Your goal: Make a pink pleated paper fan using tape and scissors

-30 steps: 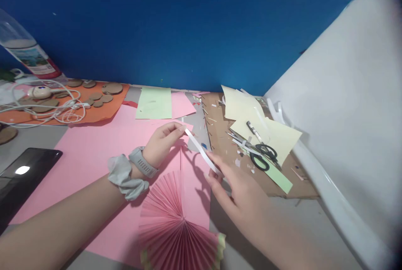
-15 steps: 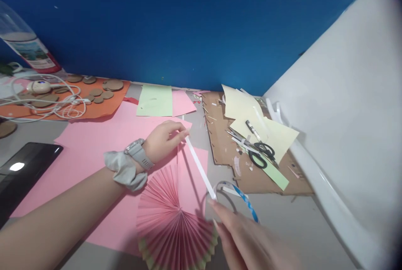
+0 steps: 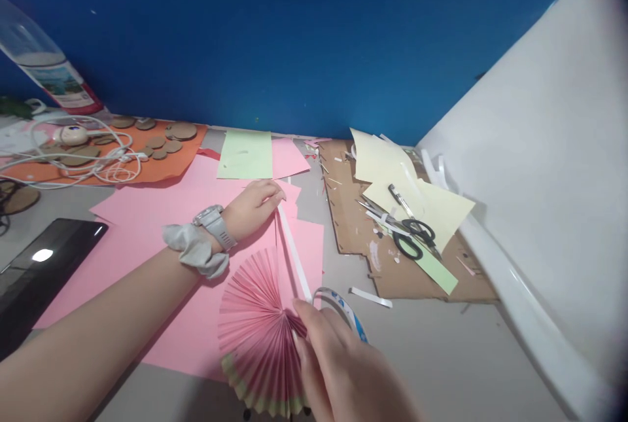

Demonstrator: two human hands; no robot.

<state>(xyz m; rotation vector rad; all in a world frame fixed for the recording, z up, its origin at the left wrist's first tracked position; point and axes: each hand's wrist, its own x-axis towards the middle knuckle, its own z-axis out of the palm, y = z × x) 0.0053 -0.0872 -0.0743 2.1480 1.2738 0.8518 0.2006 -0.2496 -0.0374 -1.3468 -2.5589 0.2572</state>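
Note:
A narrow white strip of tape (image 3: 294, 253) stretches between my two hands above the pink paper (image 3: 191, 337). My left hand (image 3: 255, 207), with a grey watch at the wrist, pinches its far end. My right hand (image 3: 333, 356) is closed at the near end, beside a tape roll (image 3: 352, 317) with blue and white on its ring; how the fingers sit on the roll is partly hidden. Under the strip and left of my right hand lies a round pleated pink paper fan (image 3: 250, 337) with a yellow-green edge. The right hand covers part of the fan.
Black-handled scissors (image 3: 408, 246), a pen (image 3: 400, 199) and cream paper (image 3: 441, 209) lie on cardboard (image 3: 350, 226). A short white strip (image 3: 371, 297) rests nearby. At left are a phone (image 3: 49, 278), white cables (image 3: 115, 170), cardboard discs (image 3: 180, 131) and a bottle (image 3: 59, 82).
My right hand has drawn back toward me, then left over the fan, and the span of tape has lengthened. A short white strip now lies by the cardboard. My left hand has shifted slightly left.

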